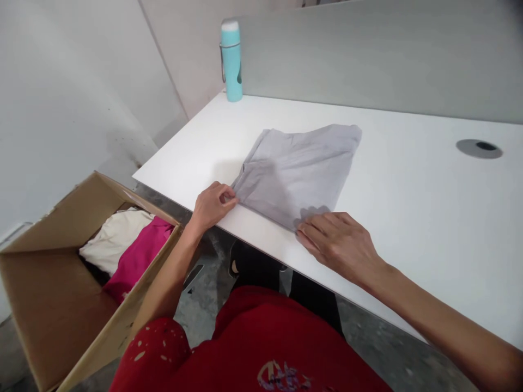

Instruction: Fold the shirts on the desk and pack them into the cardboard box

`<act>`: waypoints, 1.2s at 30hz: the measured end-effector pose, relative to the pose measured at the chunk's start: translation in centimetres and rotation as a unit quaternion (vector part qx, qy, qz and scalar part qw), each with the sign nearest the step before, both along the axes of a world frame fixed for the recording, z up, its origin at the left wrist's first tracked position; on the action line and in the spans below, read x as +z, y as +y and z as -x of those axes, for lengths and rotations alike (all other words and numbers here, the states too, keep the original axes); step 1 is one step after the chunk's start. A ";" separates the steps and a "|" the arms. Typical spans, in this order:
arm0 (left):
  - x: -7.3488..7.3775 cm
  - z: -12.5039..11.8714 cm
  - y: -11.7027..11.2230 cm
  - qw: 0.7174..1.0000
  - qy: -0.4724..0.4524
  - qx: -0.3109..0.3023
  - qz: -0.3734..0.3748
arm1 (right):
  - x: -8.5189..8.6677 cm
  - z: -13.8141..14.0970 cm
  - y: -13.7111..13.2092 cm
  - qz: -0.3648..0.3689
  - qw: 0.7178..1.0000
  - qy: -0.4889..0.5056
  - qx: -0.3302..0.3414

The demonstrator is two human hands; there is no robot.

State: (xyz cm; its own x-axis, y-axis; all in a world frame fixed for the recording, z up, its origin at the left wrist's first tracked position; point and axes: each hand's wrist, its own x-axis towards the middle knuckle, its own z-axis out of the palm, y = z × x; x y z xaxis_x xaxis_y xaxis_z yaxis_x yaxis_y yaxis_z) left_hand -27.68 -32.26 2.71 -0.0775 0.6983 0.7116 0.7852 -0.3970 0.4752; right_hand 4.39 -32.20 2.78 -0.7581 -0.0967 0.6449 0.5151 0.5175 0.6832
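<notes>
A light grey cloth garment (302,169), folded into a flat piece with some wrinkles, lies on the white table (412,218). My left hand (214,204) pinches its near left corner between thumb and fingers, close to the table's front edge. At the near right corner, my right hand (337,239) has its fingers closed over the fabric's edge, thumb underneath. The near edge of the garment runs straight between both hands. Exactly what kind of garment it is cannot be told.
A turquoise bottle (232,62) stands at the back left corner, by a grey partition (368,60). A round cable hole cover (479,148) is set in the table at right. Below left, an open cardboard box (53,305) holds cream cloth (118,237) and magenta cloth (141,256).
</notes>
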 end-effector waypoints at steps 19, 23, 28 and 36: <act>0.4 -1.9 -0.4 0.985 0.083 0.150 -0.036 | 1.5 0.6 -0.8 0.004 0.999 -0.039 -0.021; 0.7 -1.7 -0.4 0.984 0.089 0.153 -0.024 | 1.6 0.7 -0.9 -0.016 0.999 -0.039 -0.020; 0.5 -1.1 0.1 0.981 0.089 0.171 -0.021 | 1.5 0.4 -0.6 -0.023 0.999 -0.025 -0.022; 1.0 -1.1 0.1 0.986 0.075 0.140 -0.044 | 1.0 -0.1 -0.9 0.011 0.999 -0.024 -0.028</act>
